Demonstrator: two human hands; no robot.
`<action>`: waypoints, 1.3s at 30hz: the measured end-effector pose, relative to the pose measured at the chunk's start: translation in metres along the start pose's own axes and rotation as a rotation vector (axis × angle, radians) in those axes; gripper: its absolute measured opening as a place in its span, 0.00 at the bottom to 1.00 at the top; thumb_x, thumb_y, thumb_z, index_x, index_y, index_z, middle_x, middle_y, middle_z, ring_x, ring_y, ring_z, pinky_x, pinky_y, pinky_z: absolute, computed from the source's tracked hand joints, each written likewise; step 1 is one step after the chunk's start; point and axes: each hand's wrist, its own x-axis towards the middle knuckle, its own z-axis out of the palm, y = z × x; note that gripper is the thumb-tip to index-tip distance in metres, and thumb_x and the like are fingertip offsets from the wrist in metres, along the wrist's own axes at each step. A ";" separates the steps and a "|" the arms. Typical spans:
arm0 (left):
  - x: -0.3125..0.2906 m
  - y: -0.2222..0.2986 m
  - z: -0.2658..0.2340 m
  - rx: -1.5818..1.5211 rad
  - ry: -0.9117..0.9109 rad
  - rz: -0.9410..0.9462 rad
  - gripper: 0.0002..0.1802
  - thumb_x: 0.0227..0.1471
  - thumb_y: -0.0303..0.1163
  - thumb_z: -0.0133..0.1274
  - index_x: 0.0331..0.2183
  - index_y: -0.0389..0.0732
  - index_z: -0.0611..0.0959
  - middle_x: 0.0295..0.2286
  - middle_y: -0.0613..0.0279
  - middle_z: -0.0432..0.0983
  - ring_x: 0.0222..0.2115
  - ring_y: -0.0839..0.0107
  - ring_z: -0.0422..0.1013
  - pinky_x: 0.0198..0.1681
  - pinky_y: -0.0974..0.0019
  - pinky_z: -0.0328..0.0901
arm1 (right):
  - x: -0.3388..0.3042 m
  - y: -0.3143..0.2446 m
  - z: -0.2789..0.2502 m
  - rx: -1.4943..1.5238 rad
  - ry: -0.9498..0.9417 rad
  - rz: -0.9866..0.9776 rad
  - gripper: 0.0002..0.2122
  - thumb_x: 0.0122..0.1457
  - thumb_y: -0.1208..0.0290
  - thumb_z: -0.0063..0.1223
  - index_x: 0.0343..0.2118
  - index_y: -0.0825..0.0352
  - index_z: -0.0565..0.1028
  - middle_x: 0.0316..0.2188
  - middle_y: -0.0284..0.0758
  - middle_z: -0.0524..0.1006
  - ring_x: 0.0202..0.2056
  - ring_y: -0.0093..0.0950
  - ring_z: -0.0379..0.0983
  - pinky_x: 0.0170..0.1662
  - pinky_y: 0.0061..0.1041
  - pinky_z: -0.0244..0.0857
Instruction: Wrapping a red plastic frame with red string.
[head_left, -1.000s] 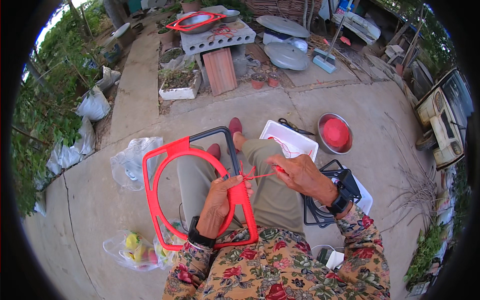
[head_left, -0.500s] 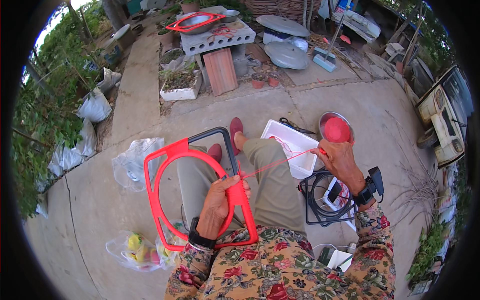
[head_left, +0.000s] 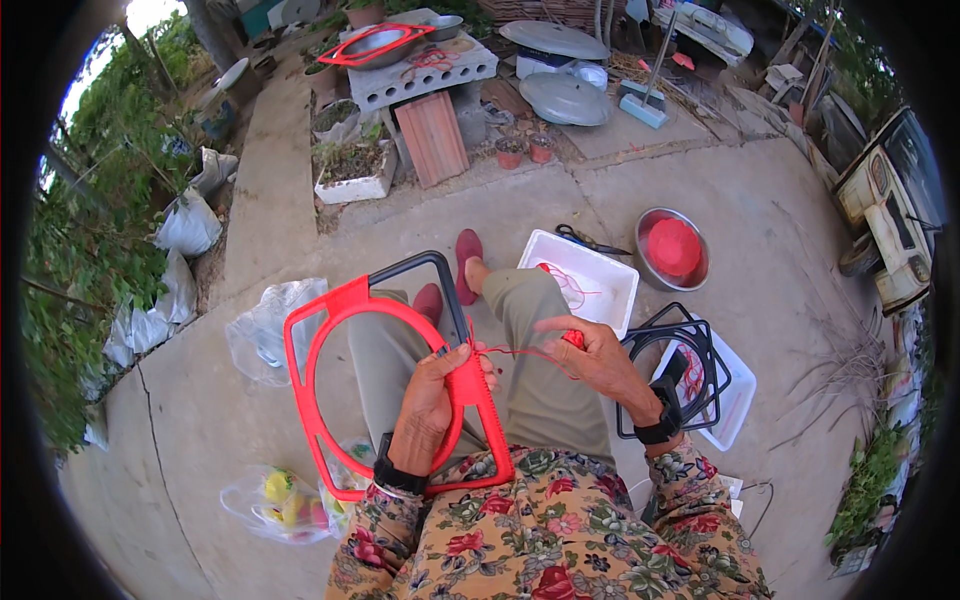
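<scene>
My left hand (head_left: 430, 395) grips the right side of a squarish frame (head_left: 347, 296) with a round ring inside, held tilted over my lap. Most of the frame is red, and its top right corner is bare black. Red cord is wound closely around the gripped side. A loose strand (head_left: 515, 351) runs from there to my right hand (head_left: 600, 365), which closes around a small red bundle of cord (head_left: 573, 340) with the index finger stretched out to the left. The fingertips of my left hand are partly hidden behind the frame.
Right of my knees lie a white tray (head_left: 622, 285) with red thread, black-handled scissors (head_left: 590, 240) and a metal bowl (head_left: 645, 262) holding a red mass. A black frame (head_left: 712, 345) rests on another white tray (head_left: 742, 395). Plastic bags (head_left: 270, 345) lie left. A concrete block (head_left: 440, 80) stands ahead.
My right hand has come left and down from beside the bowl toward the frame, still holding the red bundle. The formerly taut cord is now shorter and slacker. My left hand keeps its grip.
</scene>
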 end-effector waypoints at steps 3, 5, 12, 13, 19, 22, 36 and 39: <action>-0.002 0.001 0.002 0.014 0.004 -0.009 0.16 0.54 0.33 0.54 0.39 0.30 0.75 0.27 0.51 0.76 0.27 0.60 0.75 0.33 0.61 0.72 | 0.014 0.009 0.031 0.202 -0.099 0.032 0.15 0.60 0.62 0.53 0.45 0.65 0.75 0.15 0.20 0.61 0.17 0.11 0.56 0.18 0.16 0.50; -0.003 0.000 0.001 0.022 0.002 -0.012 0.16 0.54 0.33 0.54 0.40 0.30 0.75 0.27 0.51 0.76 0.27 0.60 0.75 0.33 0.61 0.72 | 0.020 0.014 0.042 0.272 -0.168 0.113 0.14 0.60 0.60 0.53 0.42 0.65 0.75 0.15 0.21 0.62 0.16 0.11 0.57 0.18 0.16 0.50; 0.000 -0.001 -0.006 0.012 0.003 -0.001 0.16 0.54 0.32 0.54 0.40 0.30 0.75 0.27 0.51 0.77 0.26 0.60 0.76 0.33 0.61 0.73 | 0.021 0.022 0.049 0.611 -0.273 0.345 0.13 0.61 0.60 0.52 0.24 0.62 0.70 0.13 0.20 0.60 0.13 0.12 0.53 0.16 0.16 0.47; 0.000 -0.001 -0.006 -0.004 -0.009 0.001 0.16 0.54 0.31 0.54 0.40 0.29 0.76 0.27 0.51 0.78 0.26 0.61 0.77 0.33 0.61 0.74 | 0.021 0.020 0.049 0.612 -0.273 0.348 0.13 0.61 0.60 0.52 0.24 0.62 0.70 0.13 0.20 0.60 0.13 0.12 0.53 0.16 0.16 0.47; 0.000 -0.001 -0.006 0.015 -0.011 0.018 0.15 0.54 0.32 0.53 0.39 0.30 0.77 0.27 0.54 0.77 0.28 0.64 0.76 0.34 0.62 0.72 | 0.023 -0.009 0.059 1.004 -0.424 0.351 0.10 0.61 0.67 0.49 0.23 0.60 0.67 0.12 0.20 0.57 0.12 0.12 0.51 0.15 0.16 0.44; -0.001 -0.005 0.000 -0.021 0.132 0.057 0.14 0.54 0.30 0.52 0.39 0.29 0.78 0.27 0.53 0.78 0.27 0.64 0.76 0.35 0.61 0.72 | 0.015 -0.019 0.068 0.844 -0.412 0.269 0.11 0.61 0.67 0.49 0.22 0.60 0.66 0.13 0.20 0.57 0.12 0.12 0.50 0.15 0.16 0.44; -0.015 0.001 0.004 -0.007 -0.042 0.063 0.12 0.49 0.26 0.54 0.36 0.28 0.77 0.25 0.50 0.78 0.24 0.61 0.76 0.31 0.60 0.73 | -0.009 -0.032 0.056 0.793 -0.338 0.355 0.08 0.62 0.69 0.48 0.27 0.65 0.71 0.15 0.22 0.58 0.15 0.12 0.50 0.17 0.16 0.44; -0.016 0.001 0.007 0.034 0.044 0.077 0.11 0.46 0.24 0.56 0.34 0.30 0.78 0.25 0.53 0.78 0.24 0.64 0.75 0.31 0.64 0.72 | -0.009 -0.024 0.063 0.808 -0.341 0.312 0.10 0.62 0.67 0.49 0.25 0.64 0.70 0.15 0.20 0.58 0.15 0.10 0.50 0.17 0.14 0.44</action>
